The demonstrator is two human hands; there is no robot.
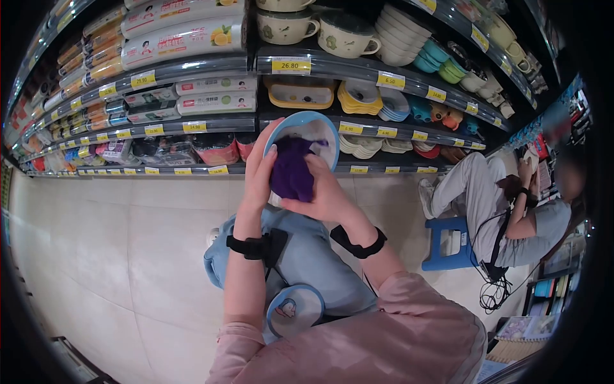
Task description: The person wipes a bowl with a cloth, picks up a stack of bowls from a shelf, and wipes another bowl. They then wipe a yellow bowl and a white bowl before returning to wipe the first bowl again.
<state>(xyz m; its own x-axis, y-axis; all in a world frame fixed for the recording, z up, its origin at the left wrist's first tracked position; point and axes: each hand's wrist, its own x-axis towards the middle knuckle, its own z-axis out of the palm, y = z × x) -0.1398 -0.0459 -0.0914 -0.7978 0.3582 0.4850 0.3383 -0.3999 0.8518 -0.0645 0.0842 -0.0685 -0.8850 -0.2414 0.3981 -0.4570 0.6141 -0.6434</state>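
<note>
A white bowl (328, 131) with a light blue rim is tilted with its inside toward me. My left hand (259, 169) grips the bowl's left side, fingers along the rim. Inside the bowl, my right hand (329, 195) holds a bunched purple cloth (292, 173) against the surface. Part of the bowl's inside is hidden by the cloth and my fingers. On my lap, over blue trousers, rests another blue-rimmed bowl (295, 310) with a small cartoon figure in it.
Store shelves (281, 66) with price tags run across the front, holding bowls, lidded cups (345, 35), yellow trays (300, 95) and packaged rolls (182, 38). At the right, another person (543, 224) sits on a blue stool (448, 243), with black cables (494, 291) beside it.
</note>
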